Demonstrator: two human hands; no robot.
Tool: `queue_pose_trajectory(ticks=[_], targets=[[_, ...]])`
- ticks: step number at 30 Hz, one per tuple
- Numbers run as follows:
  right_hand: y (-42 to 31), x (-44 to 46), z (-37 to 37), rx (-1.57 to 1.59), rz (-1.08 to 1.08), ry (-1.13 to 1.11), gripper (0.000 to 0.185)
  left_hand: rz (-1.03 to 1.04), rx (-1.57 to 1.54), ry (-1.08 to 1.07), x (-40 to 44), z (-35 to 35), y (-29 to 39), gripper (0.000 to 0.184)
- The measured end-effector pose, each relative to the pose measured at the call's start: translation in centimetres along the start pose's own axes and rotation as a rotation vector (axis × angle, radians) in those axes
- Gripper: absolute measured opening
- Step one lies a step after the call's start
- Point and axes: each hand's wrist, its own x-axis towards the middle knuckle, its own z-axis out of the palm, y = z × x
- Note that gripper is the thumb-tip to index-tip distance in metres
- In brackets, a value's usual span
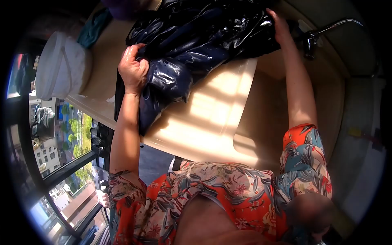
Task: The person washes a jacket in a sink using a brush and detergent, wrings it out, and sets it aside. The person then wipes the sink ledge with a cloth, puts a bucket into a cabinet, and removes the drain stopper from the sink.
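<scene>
A dark, wet, shiny garment [204, 34] is spread over the far part of a beige sink counter [212, 110], with one part hanging down toward the near edge. My left hand [134, 67] is closed in a fist on the garment's left side. At the garment's upper right side, my right hand [279, 26] has its fingers at the dark cloth, partly hidden in shadow, so its grip cannot be made out.
A white bucket [61, 67] stands on the left of the counter, with a teal cloth [93, 28] behind it. A chrome faucet [312, 41] juts over the basin [265, 118] at the right. Windows line the left side.
</scene>
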Motion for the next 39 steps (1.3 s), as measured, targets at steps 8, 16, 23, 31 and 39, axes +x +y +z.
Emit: queue_pose_trajectory(ticks=[8,16,23,31,39], targets=[[0.4,1.0,-1.1,-0.035,0.007,0.014,0.033,-0.011,0.006,0.005,0.0,0.0,-0.2,0.032],[-3.0,-3.2,3.3,-0.09,0.059,0.101,0.033,-0.004,0.02,0.03,0.1,0.2,0.1,0.032],[-2.0,-1.9,2.0,-0.089,0.011,0.054,0.032,-0.022,0.038,0.027,0.1,0.2,0.4,0.031],[-2.4,-2.4,2.1,-0.138,0.011,0.068,0.032,-0.014,0.048,0.021,0.1,0.0,0.5,0.031],[-2.9,-3.0,2.8,-0.118,0.046,0.068,0.032,-0.03,0.03,0.018,0.1,0.1,0.4,0.031]])
